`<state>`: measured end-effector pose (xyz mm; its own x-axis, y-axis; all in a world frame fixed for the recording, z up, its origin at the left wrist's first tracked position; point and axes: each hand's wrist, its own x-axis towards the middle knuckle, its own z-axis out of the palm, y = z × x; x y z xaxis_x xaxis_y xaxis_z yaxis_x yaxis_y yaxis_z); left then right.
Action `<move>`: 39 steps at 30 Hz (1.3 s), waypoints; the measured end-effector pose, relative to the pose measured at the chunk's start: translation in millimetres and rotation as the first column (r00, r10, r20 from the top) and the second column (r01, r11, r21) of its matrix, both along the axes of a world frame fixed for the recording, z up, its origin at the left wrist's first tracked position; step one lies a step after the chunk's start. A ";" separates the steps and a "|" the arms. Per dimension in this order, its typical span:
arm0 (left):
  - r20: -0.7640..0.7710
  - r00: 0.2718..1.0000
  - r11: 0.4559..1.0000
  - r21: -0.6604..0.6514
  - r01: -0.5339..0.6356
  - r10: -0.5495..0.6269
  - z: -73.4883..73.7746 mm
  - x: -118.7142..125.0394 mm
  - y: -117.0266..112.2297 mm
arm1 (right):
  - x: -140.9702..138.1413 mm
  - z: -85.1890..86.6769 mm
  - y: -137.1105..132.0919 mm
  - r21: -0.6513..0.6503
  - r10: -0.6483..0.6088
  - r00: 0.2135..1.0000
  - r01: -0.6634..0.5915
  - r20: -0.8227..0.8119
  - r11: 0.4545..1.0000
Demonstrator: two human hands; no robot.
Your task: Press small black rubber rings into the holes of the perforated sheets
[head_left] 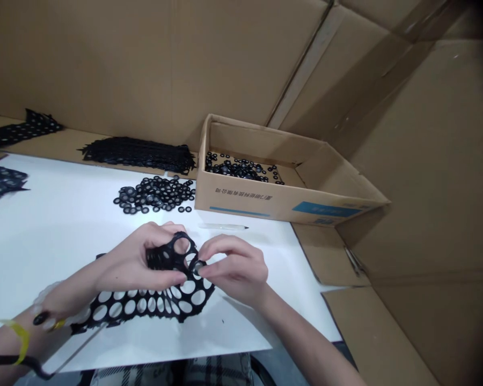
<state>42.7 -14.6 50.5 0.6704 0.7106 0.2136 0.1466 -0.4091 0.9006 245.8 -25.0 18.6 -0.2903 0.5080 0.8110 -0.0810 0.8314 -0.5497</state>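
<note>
The left hand is closed around a black punched rubber sheet, fingers curled over its edge, the rest of the sheet draping down onto the white board. The right hand is narrowed to a pinch, fingertips on a small black ring at one of the sheet's holes. A yellow band circles the left forearm, with a black cord beside it.

Beyond the hands, a slim white pen lies on the board, just in front of an open cardboard box. Black rings lie heaped on the board and inside the box. A stack of black sheets sits behind the heap on a cardboard-covered ledge, and cardboard panels line the walls.
</note>
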 end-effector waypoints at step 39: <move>0.088 0.871 0.775 0.420 -0.473 0.484 -18.3 1.7 2.7 | -0.7 11.6 2.9 -0.910 0.102 0.994 -0.083 -0.045 0.407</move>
<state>44.3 -11.9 32.2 0.2770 0.7880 0.5498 0.4426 -0.6125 0.6549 245.1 -22.1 30.2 -0.3913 0.9131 -0.1145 -0.1087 -0.1694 -0.9795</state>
